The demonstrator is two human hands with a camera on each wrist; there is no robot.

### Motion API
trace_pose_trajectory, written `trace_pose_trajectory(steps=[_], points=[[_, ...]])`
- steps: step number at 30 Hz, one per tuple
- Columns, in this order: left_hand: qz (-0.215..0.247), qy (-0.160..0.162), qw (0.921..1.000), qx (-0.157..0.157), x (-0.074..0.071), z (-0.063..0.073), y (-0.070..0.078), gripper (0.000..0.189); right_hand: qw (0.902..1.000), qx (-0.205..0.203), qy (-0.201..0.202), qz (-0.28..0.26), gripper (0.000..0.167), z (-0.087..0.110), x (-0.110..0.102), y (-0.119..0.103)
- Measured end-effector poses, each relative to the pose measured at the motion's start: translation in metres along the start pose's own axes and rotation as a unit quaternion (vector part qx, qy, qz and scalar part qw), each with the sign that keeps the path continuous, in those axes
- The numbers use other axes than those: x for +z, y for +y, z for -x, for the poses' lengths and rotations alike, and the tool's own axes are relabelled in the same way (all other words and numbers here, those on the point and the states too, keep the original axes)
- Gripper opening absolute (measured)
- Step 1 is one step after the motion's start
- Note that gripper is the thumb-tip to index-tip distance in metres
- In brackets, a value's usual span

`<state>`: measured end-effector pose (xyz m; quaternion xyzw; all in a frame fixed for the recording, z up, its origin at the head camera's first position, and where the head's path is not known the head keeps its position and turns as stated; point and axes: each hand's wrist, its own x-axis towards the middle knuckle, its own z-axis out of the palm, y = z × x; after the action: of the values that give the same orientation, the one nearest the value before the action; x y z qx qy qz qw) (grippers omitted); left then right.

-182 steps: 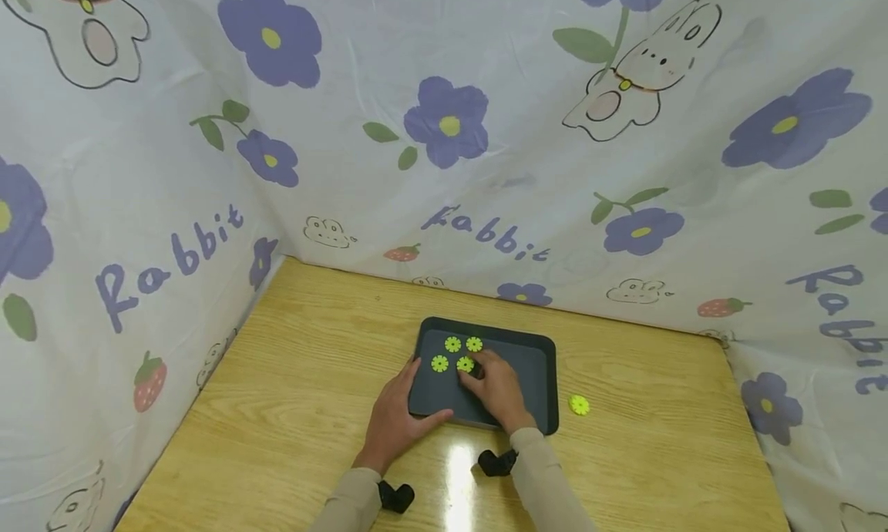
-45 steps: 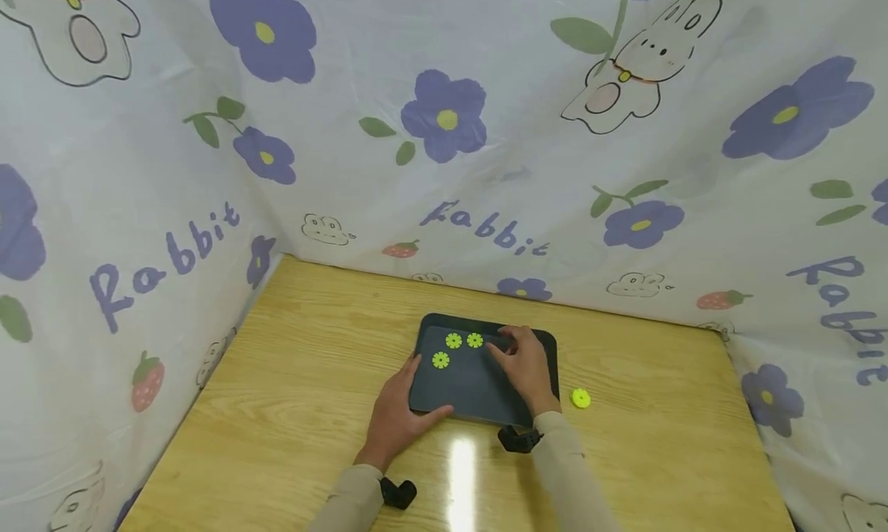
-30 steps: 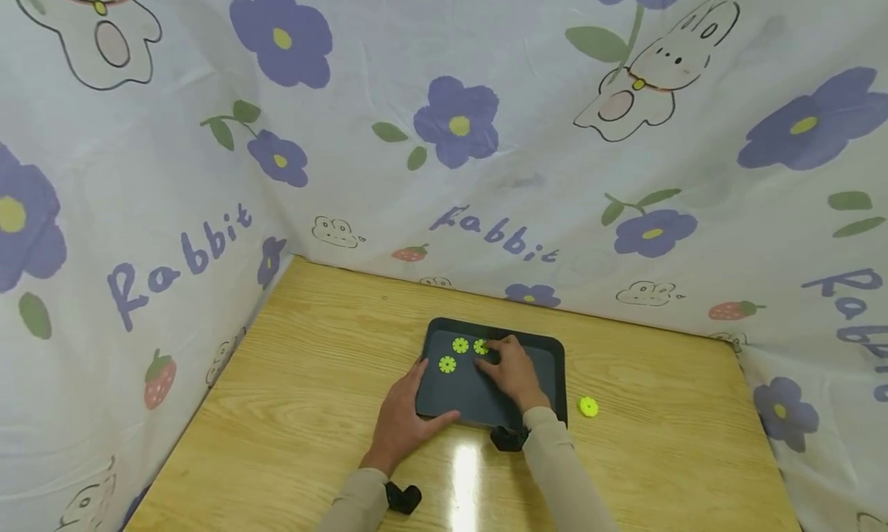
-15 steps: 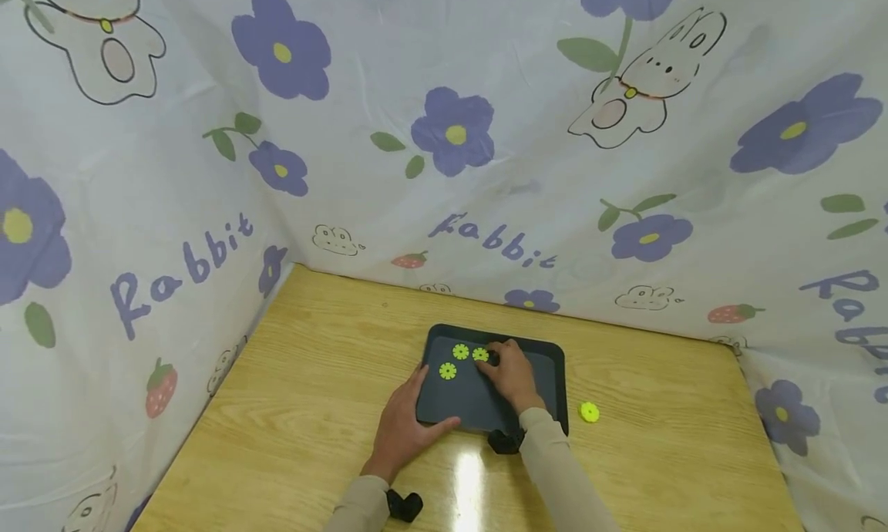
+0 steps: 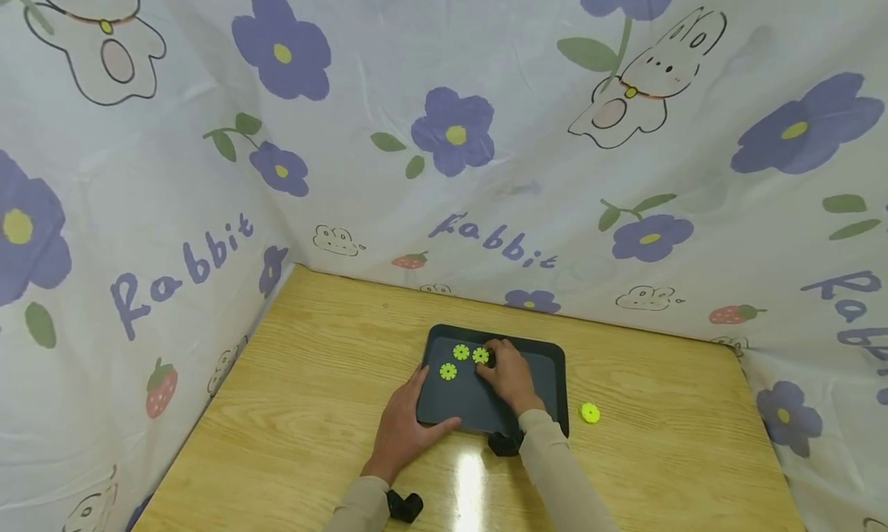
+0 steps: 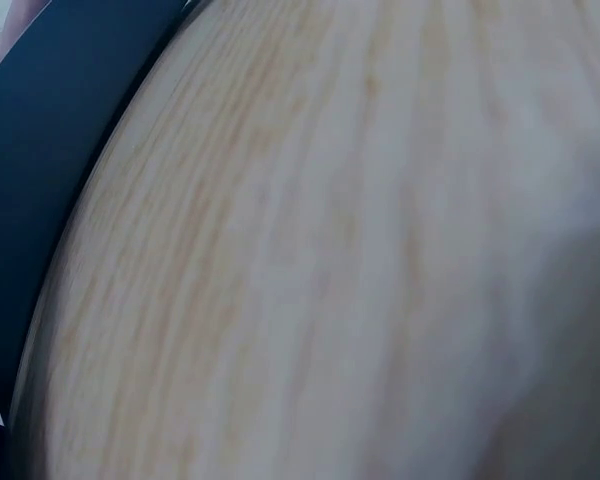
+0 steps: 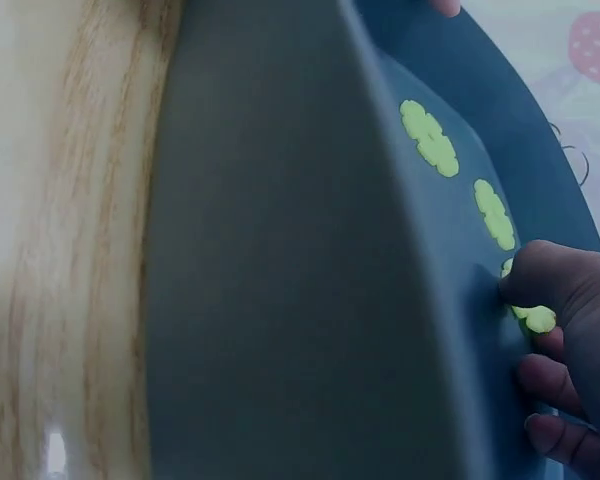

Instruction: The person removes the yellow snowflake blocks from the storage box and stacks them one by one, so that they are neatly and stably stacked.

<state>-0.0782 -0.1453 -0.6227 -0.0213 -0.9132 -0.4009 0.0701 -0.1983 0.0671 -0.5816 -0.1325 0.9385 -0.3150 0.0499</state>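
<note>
Starting far left with white fabric [image 5: 361, 189] printed with flowers and rabbits, running behind the wooden table [image 5: 305, 347] too. Next, got a left hand [image 5: 398, 428] spread against the dark tray [image 5: 451, 405], fingers at the left edge and thumb along the near one. In the tray, mostly toward the back left, seeing three notched yellow-green discs: first a front disc [image 5: 448, 372], then a back disc [image 5: 461, 352], then a rightmost disc [image 5: 480, 355] pinched between thumb and finger of the right hand [image 5: 509, 374]. Can't tell if lifted. Out past the tray's right side, got a loose disc [image 5: 590, 413] lying on the table.
</note>
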Motion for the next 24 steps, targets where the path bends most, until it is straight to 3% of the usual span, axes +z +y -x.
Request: trace_pose_trajectory(steps=[5,15,24], points=[[0.001,0.0,1.0,0.002,-0.001,0.0,-0.001,0.109,0.9998,-0.005,0.009,-0.018,0.037,-0.001,0.002,0.002],[0.006,-0.008,0.9999,-0.006,-0.001,0.0,0.0,0.109,0.9919,0.001,0.011,-0.127,0.033,0.002,0.004,0.008],[0.006,-0.007,0.9999,-0.007,-0.001,0.0,0.0,0.109,0.9879,0.003,0.01,-0.155,0.029,0.005,0.007,0.014]])
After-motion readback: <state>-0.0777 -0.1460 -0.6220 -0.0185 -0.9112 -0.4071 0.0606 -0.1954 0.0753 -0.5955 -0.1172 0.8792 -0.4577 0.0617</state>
